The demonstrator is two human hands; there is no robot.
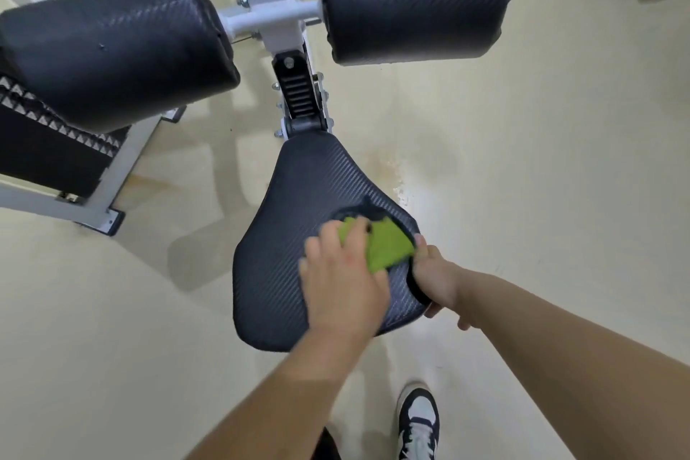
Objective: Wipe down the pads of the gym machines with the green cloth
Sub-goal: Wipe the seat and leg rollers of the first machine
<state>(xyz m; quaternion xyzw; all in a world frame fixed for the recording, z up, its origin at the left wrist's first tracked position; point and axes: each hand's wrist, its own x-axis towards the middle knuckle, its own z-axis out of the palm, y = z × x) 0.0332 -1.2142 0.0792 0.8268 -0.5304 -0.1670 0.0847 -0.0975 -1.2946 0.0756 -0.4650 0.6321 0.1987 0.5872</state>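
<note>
The black textured seat pad of a gym machine sits in the middle of the view. A green cloth lies on its near right part. My left hand is on top of the cloth with fingers curled over its left half, holding it against the pad. My right hand grips the seat pad's right edge, thumb on top and fingers underneath. Two black roller pads sit higher up, one on the left and one on the right.
A white steel frame with a black notched adjuster joins the rollers to the seat. A black stepped plate stands at left. A wet patch shines on the beige floor. My shoe is below the seat.
</note>
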